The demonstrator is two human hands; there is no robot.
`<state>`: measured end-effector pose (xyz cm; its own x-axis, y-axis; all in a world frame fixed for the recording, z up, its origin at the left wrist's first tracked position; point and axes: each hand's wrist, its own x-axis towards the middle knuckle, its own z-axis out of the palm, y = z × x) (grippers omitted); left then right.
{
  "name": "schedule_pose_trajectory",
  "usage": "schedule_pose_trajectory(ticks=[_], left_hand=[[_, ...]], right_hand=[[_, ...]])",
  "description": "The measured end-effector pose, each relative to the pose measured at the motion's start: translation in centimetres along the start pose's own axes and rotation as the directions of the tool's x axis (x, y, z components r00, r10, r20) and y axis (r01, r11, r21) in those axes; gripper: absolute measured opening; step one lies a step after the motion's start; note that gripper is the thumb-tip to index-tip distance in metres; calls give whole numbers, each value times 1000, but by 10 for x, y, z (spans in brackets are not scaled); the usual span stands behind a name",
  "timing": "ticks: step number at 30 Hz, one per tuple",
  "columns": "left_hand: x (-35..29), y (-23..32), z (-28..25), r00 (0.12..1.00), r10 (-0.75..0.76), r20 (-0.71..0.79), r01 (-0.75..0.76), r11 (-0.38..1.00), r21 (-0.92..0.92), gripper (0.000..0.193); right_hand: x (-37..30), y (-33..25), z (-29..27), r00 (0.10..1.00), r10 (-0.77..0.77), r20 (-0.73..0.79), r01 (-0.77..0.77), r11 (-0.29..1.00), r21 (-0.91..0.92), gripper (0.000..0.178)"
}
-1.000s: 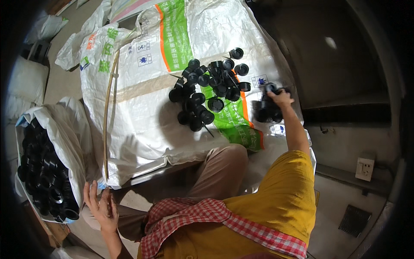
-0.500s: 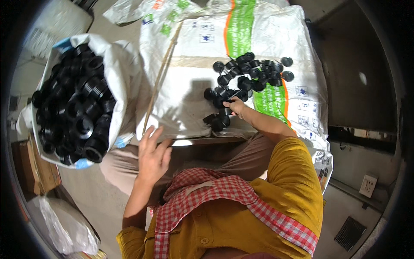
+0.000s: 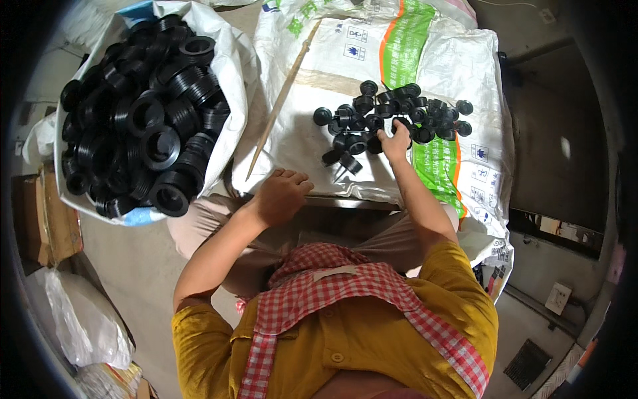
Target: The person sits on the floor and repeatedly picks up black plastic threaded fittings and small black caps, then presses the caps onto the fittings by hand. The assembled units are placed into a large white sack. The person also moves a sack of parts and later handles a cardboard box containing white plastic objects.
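A loose heap of small round black plastic caps point(image 3: 374, 123) lies on a table covered with white printed sacks point(image 3: 319, 103). My right hand point(image 3: 397, 143) reaches into the heap, thumb and fingers closed around one black cap point(image 3: 399, 125); the fingertips are partly hidden. Down at the near edge of the sacks, my left hand point(image 3: 284, 194) rests palm down, fingers stretched out, with nothing visible in it. Several caps lie tipped on their sides at the heap's near end.
To the left stands a white sack point(image 3: 239, 86) filled with larger black threaded rings point(image 3: 189, 86). A thin wooden stick point(image 3: 284, 101) lies slantwise on the covering. Clear plastic bags point(image 3: 90, 322) and a cardboard box point(image 3: 60, 226) are on the floor at left. A wall socket point(image 3: 558, 297) shows at right.
My right hand has moved right and farther into the heap. My left hand has turned palm down and come right onto the table edge. The whole view has shifted.
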<state>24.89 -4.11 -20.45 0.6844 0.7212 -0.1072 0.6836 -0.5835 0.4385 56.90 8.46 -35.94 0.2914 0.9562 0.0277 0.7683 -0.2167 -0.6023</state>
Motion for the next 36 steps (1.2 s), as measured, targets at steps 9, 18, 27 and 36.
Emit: schedule_pose_trajectory(ticks=[9, 18, 27, 36], left_hand=[[18, -15, 29, 994, -95, -51, 94, 995, -17, 30], [20, -13, 38, 957, -160, 241, 151, 987, 55, 41], [25, -21, 32, 960, -234, 156, 280, 831, -480, 45], [38, 63, 43, 890, -395, 226, 90, -334, -938, 45]], right_hand=[[74, 85, -17, 898, 263, -353, -386, 856, -344, 91], [46, 128, 39, 852, 247, 462, -450, 795, 406, 39], [-30, -16, -39, 898, 209, 387, -253, 965, 66, 30], [-200, -116, -115, 887, -323, 330, 85, 817, 571, 43]])
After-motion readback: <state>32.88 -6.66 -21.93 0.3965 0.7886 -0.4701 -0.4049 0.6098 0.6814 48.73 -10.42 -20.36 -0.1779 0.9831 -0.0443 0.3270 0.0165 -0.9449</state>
